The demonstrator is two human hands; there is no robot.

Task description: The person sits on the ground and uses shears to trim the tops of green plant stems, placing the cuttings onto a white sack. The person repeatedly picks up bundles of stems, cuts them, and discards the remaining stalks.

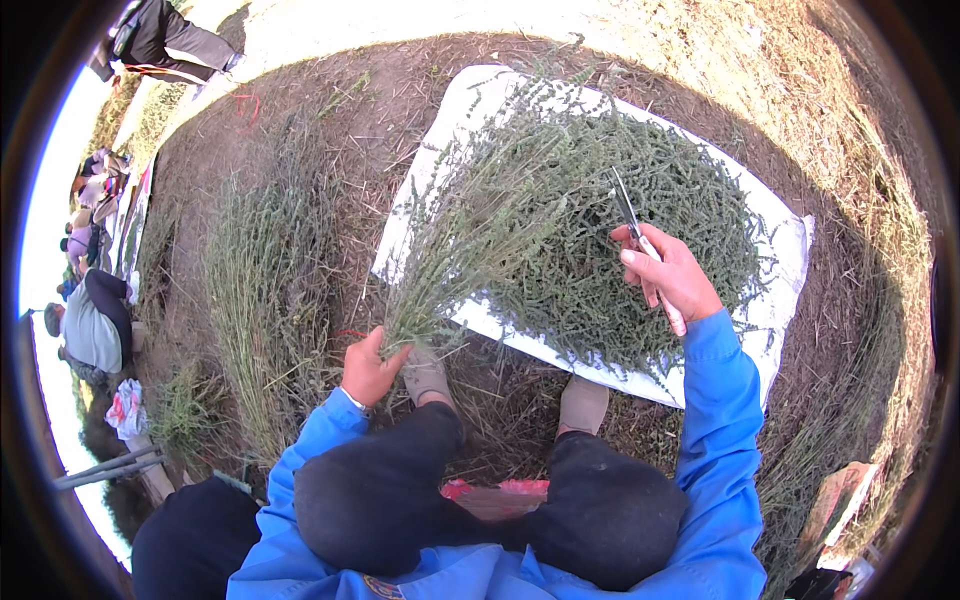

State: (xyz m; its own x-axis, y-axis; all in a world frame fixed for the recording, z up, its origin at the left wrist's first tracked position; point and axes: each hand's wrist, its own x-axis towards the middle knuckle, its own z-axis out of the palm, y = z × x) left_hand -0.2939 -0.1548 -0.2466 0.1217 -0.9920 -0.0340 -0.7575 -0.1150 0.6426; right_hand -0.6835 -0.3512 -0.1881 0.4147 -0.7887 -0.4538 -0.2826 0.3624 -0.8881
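My left hand (pixel 371 370) is closed around the stem ends of a bundle of green leafy stalks (pixel 469 232), which fan out up and to the right. In my right hand (pixel 673 274) is a pair of scissors or shears (pixel 626 201) with pale handles, the blades pointing up and away; how far they are parted is hard to see. Both the bundle's tips and the tool hang over a heap of cut green sprigs (pixel 589 311). The heap lies on a white sheet (pixel 789 251) spread over the soil before my feet.
Long loose stalks (pixel 244 277) lie on the ground to my left. A plastic bag (pixel 127 411) and a seated person (pixel 94 330) are farther left. Another person's legs (pixel 176 45) appear at upper left. A wooden board (pixel 834 504) lies at lower right.
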